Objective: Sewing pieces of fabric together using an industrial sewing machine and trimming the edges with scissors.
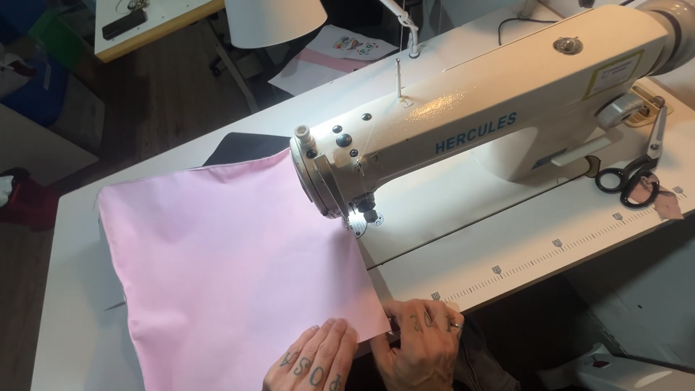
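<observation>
Pinching the near corner of the flat pink cotton fabric panel (232, 268) with my right hand (420, 340), fingers clenched on its edge, I rest my left hand (315, 358) flat and released on top. Beyond my fingertips, the panel's far edge lies under the cream industrial sewing machine's (463, 123) needle, so uneven pulling could skew it and send the seam crooked, I judge.

Your white sewing table (463, 195) carries the cream sewing machine (492, 108), the pink fabric (232, 268) spread flat at its left, and black-handled scissors (633, 174) (far right, beside the machine).
</observation>
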